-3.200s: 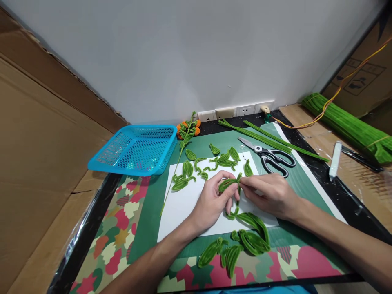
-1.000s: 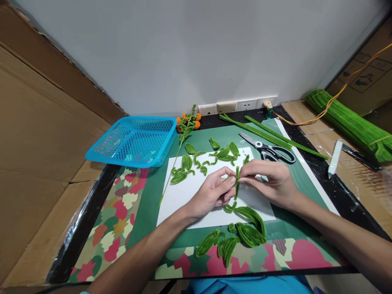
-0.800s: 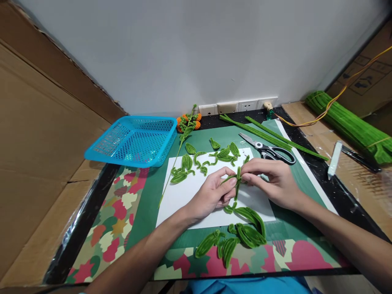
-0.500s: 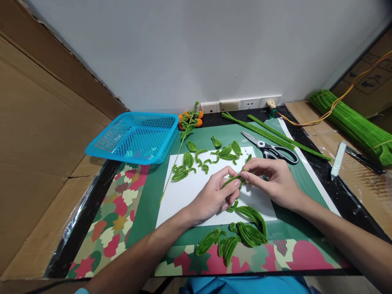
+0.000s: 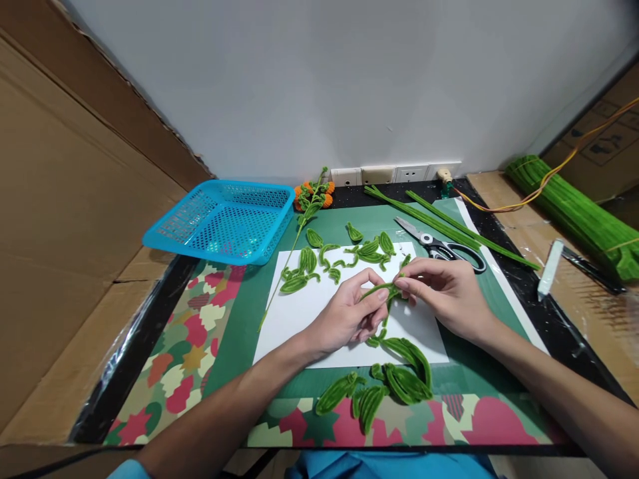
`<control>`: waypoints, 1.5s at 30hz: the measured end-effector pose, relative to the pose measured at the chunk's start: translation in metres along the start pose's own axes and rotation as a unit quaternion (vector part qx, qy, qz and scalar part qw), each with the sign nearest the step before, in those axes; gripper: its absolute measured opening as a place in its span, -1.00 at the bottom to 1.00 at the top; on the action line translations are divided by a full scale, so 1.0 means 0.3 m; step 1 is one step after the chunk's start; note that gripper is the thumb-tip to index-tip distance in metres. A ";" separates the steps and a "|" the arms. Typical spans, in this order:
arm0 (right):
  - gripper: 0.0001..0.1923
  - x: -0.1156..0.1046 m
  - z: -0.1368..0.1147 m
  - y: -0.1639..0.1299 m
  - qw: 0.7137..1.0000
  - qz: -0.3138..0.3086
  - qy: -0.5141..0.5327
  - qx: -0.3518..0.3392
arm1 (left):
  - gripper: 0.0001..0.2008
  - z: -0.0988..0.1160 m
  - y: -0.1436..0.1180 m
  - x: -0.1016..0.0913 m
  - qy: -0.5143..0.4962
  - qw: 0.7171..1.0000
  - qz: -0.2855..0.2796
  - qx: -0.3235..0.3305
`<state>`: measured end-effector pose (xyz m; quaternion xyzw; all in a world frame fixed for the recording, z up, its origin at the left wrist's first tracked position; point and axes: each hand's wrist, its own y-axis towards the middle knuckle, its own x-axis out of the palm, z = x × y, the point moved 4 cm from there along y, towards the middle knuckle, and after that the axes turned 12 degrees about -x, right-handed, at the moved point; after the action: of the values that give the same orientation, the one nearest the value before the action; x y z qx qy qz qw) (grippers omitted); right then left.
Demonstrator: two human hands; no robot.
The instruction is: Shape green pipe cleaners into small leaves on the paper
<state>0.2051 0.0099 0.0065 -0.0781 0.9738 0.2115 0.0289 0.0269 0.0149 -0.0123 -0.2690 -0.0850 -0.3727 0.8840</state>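
Observation:
Over the white paper [image 5: 284, 329], my left hand [image 5: 352, 311] pinches a green pipe cleaner [image 5: 374, 289] between thumb and fingers. My right hand [image 5: 442, 289] grips the same pipe cleaner near its right end, thumb against forefinger. Part of the green piece hangs beneath my fingers, and the hands hide how it is shaped. Several green pipe-cleaner leaves [image 5: 369, 247] lie on the paper beyond my hands. Nearer to me, larger looped leaves [image 5: 409, 382] rest at the paper's front edge and on the patterned mat.
A blue basket [image 5: 219, 223] stands back left, beside a green stem [image 5: 294, 249] with orange flowers [image 5: 327, 199] behind it. Scissors [image 5: 439, 246] and loose pipe cleaners [image 5: 424, 216] lie back right. Farther right are a cutter knife [image 5: 550, 269] and a green bundle [image 5: 574, 213].
My hands stay together on the pipe cleaner, with only a small shift of the fingers. More of the green piece shows below them. The whole view has shifted slightly.

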 end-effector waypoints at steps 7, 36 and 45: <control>-0.96 -0.013 -0.024 0.005 0.991 -0.019 -0.087 -0.104 | -0.73 0.005 0.004 -0.004 -0.015 1.000 -0.007 0.000; -0.97 0.025 -0.063 -0.040 0.875 -0.094 -0.346 -0.324 | -0.65 0.017 -0.002 -0.015 0.055 0.992 0.109 0.043; -0.90 0.019 -0.062 -0.033 0.870 -0.090 -0.364 -0.320 | -0.65 0.012 -0.004 -0.032 0.072 0.982 0.166 0.061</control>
<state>0.2005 -0.0073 0.0188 -0.0879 0.7621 0.5217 0.3732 0.0194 0.0219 -0.0121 -0.1975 0.0026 -0.2337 0.9520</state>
